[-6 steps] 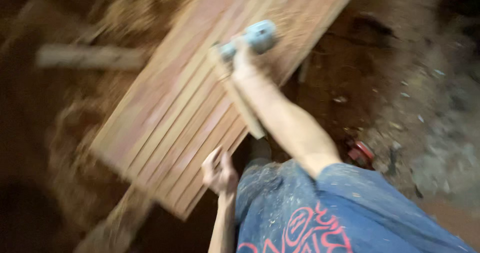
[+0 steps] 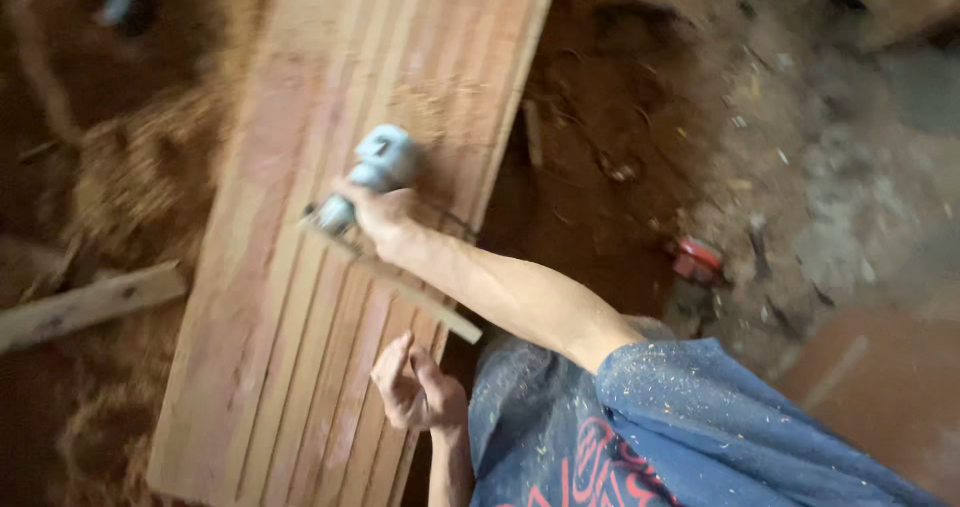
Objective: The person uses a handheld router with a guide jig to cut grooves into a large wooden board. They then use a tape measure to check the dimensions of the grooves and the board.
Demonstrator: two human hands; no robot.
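Observation:
A long reddish wooden board [image 2: 300, 347] with lengthwise grooves lies on the ground, dusted with sawdust. My right hand [image 2: 385, 217] grips a light blue handheld power tool [image 2: 375, 167] that stands on the board's middle. A thin wooden strip [image 2: 440, 315] lies slantwise across the board under my right wrist. My left hand [image 2: 415, 387] rests on the board near its right edge, close to me, with its fingers curled and nothing in them.
Heaps of sawdust [image 2: 140, 177] lie left of the board. A pale wooden offcut [image 2: 90, 307] sits at the left. Dirt floor with debris and a small red object [image 2: 697, 259] is to the right. A thin cable [image 2: 600, 162] trails there.
The view has swung, so the board now runs more upright in the picture. The tool sits a little closer to my left hand. Both hands keep their hold and place.

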